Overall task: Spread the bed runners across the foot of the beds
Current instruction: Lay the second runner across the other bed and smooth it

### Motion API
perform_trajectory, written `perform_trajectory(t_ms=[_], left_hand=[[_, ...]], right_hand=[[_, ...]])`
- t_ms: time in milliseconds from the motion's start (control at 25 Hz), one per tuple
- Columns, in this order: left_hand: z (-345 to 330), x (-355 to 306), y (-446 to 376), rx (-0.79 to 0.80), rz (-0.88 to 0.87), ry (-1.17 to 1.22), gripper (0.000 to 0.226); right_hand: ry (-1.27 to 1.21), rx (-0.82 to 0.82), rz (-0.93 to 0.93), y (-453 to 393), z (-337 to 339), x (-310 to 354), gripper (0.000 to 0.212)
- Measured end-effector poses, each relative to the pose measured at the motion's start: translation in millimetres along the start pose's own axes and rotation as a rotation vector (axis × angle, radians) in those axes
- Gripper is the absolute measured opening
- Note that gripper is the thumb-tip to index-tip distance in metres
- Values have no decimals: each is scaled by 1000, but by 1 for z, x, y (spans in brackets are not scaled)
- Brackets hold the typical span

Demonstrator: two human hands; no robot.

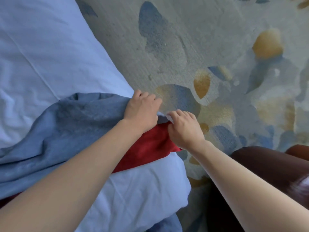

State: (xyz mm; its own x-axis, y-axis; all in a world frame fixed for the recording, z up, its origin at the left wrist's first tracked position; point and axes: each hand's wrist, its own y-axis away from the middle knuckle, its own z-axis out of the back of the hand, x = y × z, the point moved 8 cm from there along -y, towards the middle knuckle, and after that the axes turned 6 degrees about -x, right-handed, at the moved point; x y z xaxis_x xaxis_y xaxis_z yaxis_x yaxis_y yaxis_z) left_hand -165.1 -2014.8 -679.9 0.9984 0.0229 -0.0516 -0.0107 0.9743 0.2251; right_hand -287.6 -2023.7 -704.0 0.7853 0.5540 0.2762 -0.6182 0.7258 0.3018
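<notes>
A bed runner (70, 124) lies rumpled across the white bed (41, 52); its upper face is grey-blue and its other face is red, showing at the bed's side edge. My left hand (142, 109) grips the grey-blue fabric at that edge, fingers curled over it. Just to its right, my right hand (184, 128) pinches the runner's end where the red side and a pale hem meet. Both hands are close together, over the edge of the mattress. The rest of the runner runs off to the lower left under my left forearm.
A patterned carpet (209, 47) in grey, blue and ochre covers the floor to the right of the bed. A dark brown garment or leg (260, 166) is at the lower right. White bedding (142, 195) bulges at the near bed corner.
</notes>
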Motion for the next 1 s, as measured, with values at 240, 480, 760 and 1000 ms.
perform_trajectory(t_ms=[240, 480, 760, 1000], left_hand=[[29, 39, 36, 66, -90, 104, 3], [22, 10, 72, 135, -172, 48, 27], [22, 31, 32, 140, -15, -60, 30], [18, 4, 10, 142, -60, -21, 14]], right_hand=[[-507, -24, -96, -22, 0, 49, 22], [-326, 85, 78, 0, -12, 65, 17], [-180, -301, 20, 12, 25, 41, 6], [-97, -294, -140, 22, 33, -13, 4]])
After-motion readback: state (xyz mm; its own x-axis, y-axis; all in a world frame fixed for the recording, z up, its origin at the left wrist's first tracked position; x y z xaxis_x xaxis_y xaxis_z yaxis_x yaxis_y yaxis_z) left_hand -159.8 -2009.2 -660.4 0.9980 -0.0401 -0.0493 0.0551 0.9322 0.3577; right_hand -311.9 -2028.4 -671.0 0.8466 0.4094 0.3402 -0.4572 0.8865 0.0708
